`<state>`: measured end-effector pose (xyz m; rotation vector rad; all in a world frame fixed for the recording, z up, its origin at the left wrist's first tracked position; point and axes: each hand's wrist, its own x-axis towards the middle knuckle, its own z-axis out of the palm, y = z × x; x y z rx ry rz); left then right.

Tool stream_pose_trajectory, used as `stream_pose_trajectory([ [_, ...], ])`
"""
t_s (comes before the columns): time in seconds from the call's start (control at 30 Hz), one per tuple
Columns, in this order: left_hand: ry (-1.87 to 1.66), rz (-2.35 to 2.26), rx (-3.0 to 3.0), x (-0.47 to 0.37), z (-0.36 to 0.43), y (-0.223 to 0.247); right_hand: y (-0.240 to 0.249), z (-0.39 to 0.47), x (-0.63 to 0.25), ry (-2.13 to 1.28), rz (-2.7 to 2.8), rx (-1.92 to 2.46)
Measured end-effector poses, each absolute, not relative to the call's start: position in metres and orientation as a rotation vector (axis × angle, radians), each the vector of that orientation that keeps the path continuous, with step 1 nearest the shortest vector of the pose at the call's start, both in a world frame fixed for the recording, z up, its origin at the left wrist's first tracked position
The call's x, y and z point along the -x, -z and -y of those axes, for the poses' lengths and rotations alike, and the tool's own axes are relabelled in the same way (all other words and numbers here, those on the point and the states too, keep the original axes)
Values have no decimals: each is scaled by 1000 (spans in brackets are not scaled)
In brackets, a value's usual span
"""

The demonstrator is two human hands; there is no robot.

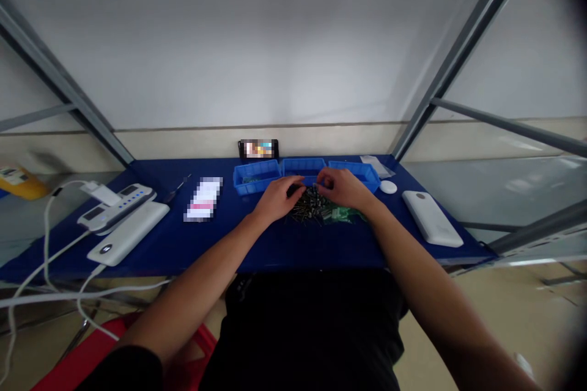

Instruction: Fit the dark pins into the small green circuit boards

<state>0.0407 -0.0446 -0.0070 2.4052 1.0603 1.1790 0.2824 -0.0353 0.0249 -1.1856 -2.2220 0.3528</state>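
Note:
A heap of small dark and brassy metal pieces, screw-like in shape [300,212], lies on the blue tabletop [316,250]. Over its left side is my left hand [279,198], with fingers curled and the thumb close to the fingertips. My right hand [345,188] is bent in a pinch above the heap's right side. Anything between the fingertips of either hand is too small to make out. Green pieces, apparently in clear plastic [340,214], sit below my right hand. Behind the hands stand three blue bins: the left bin [257,177], the middle bin [303,167] and the right bin [369,177].
A phone [258,149] leans at the back wall, and another phone [203,199] lies left. White power banks [128,235] and a power strip [117,208] with cables take the left end. At right are a white power bank [431,219] and a round white disc [388,187].

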Motion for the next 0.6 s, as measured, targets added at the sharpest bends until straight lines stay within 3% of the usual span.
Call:
stream_pose_trajectory([
  [0.6,-1315,-1028,-2146,-42,47,-2,-15,46,-252,-343,2085,1101],
])
